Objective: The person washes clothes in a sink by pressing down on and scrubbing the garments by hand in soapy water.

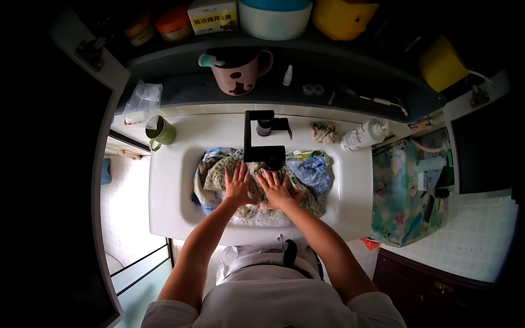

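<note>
Both palms press down on wet, sudsy laundry (pixel 221 174) heaped in the white sink (pixel 188 216). My left hand (pixel 237 186) lies on a pale patterned cloth with its fingers spread. Close beside it, my right hand (pixel 274 190) rests on the same heap, fingers also apart. A blue cloth (pixel 310 174) is bunched at the right side of the basin, and a blue-and-white checked cloth (pixel 206 198) shows at the left. Foam (pixel 257 218) collects along the near side. The black faucet (pixel 264 153) reaches over the laundry, just beyond my fingertips.
A green mug (pixel 162 133) stands at the sink's back left. At the back right are a crumpled cloth (pixel 324 132) and a white pump bottle (pixel 363 135). Above, a dark shelf (pixel 186 90) carries a pink mug (pixel 236 76). Cluttered patterned cloth (pixel 396 202) covers a surface at right.
</note>
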